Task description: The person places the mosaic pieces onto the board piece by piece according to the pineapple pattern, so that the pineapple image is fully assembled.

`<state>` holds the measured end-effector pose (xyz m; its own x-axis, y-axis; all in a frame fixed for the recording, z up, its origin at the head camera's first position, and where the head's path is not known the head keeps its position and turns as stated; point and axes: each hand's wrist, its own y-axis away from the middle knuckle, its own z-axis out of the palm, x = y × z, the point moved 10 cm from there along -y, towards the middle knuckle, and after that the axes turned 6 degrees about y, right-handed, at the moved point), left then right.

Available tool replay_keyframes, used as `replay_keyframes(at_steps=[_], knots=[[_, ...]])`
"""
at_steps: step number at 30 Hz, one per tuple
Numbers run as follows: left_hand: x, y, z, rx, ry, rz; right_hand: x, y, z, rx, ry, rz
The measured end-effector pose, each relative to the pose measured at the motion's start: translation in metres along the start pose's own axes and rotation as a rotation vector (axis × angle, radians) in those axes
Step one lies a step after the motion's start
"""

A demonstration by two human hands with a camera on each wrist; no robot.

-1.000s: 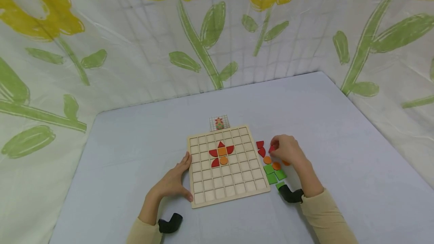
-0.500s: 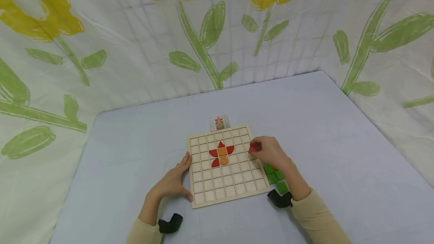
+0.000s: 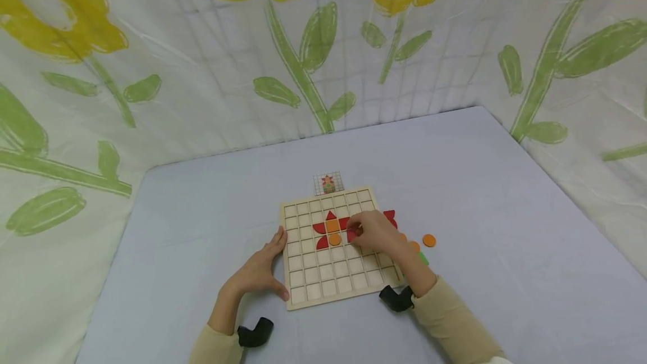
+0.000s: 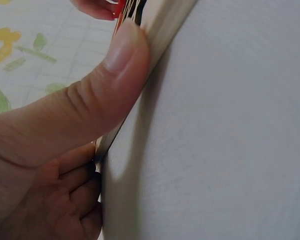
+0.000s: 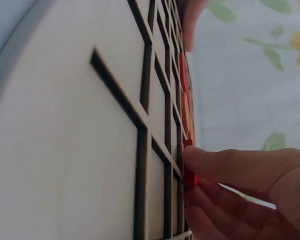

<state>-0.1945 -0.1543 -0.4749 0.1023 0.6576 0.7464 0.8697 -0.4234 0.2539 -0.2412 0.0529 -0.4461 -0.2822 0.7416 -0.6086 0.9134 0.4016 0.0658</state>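
A wooden grid board (image 3: 313, 291) lies on the table in the head view. My left hand (image 3: 260, 268) rests against its left edge, thumb and fingers spread apart; the left wrist view shows the thumb (image 4: 110, 85) along the rim. Over the middle of the board, my right hand (image 3: 376, 233) pinches a red curved tile (image 5: 191, 179) between thumb and fingers, right at a cell beside the orange disc (image 3: 335, 239). An orange square tile (image 3: 332, 226), a red triangle (image 3: 331, 215) and several red curved pieces sit in nearby cells. Fingers partly cover the held tile.
A small pattern card (image 3: 328, 183) lies behind the board. To the right are loose pieces: red tiles (image 3: 390, 216), orange discs (image 3: 429, 240) and a green tile (image 3: 423, 258), some hidden by the right arm. A flower-printed cloth hangs behind the table.
My right hand has carried the red curved tile leftward from the loose pieces to the middle of the board. The left hand has stayed at the board's edge.
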Motion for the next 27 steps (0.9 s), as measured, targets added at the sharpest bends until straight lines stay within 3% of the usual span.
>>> replay_keyframes(at_steps=[15,27], knots=[[-0.0016,-0.001,0.0014,-0.001,0.004,-0.004,-0.0042,-0.0055,0.0097,-0.029,0.047,0.039],[-0.0018,-0.0005,0.0011,0.001,0.012,-0.011,-0.0055,-0.0056,0.0069,0.028,0.038,0.039]])
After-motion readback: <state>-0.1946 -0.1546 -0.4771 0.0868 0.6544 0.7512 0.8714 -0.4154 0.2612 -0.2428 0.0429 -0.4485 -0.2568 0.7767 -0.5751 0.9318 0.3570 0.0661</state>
